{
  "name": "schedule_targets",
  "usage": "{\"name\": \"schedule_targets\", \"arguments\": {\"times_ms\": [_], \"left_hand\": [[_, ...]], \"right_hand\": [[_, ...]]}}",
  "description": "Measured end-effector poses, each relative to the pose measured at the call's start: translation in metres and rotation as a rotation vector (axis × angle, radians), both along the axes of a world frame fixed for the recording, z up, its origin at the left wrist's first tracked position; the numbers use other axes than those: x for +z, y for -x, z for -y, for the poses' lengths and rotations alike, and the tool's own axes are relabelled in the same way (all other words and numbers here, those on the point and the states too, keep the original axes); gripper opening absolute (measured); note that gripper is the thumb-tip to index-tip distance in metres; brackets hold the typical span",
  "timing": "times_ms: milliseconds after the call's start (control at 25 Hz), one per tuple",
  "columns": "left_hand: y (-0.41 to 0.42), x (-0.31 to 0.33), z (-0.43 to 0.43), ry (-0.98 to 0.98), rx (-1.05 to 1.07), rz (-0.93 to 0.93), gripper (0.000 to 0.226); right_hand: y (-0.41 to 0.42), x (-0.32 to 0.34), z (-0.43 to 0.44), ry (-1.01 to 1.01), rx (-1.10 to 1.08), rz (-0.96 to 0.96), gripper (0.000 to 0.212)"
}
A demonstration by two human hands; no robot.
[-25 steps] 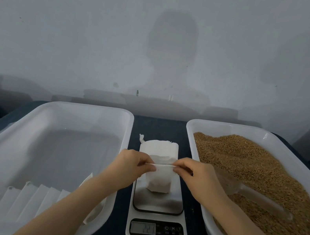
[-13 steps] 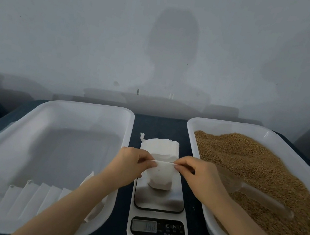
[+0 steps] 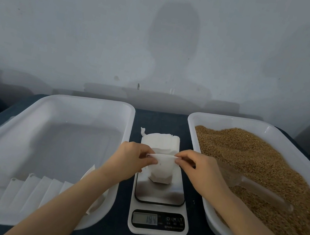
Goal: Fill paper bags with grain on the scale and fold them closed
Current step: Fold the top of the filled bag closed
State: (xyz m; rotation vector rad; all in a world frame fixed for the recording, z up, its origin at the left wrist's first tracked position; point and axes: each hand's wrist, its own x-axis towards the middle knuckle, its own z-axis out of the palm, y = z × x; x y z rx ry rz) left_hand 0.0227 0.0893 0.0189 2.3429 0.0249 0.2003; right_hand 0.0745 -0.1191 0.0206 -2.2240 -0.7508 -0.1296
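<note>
A white tray (image 3: 90, 102) filled the lower left of the frame, with flat paper bags (image 3: 33, 189) overlapping along its near end. A matching tray (image 3: 232, 118) at the right held a bed of brown grain (image 3: 257, 156) with a clear scoop (image 3: 257, 189) lying on it. Between them, at lower centre, stood a kitchen scale (image 3: 158, 196). The left hand (image 3: 132, 159) and right hand (image 3: 201, 169) each pinched one end of the top edge of a small white bag (image 3: 161, 170), stretching it flat. The bag sat on the scale's steel plate, plump at the bottom.

The bag looked light, soft and easy to tear or tip. Its flattened top corners seemed the safest hold, leaving the filled base resting on the plate.

A stack of empty bags (image 3: 160, 141) above it was partly hidden by the hands. Any grain inside the bag was out of sight, the display (image 3: 145, 218) was too faint to read surely, and both forearms ran off the lower edge.
</note>
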Motion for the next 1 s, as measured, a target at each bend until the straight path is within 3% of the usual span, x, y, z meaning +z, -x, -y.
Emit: {"name": "schedule_targets", "arguments": {"times_ms": [1000], "left_hand": [[0.0002, -0.0001, 0.0001, 0.004, 0.003, -0.017, 0.013]], "right_hand": [[-0.0032, -0.0052, 0.001, -0.005, -0.006, 0.01, 0.018]]}}
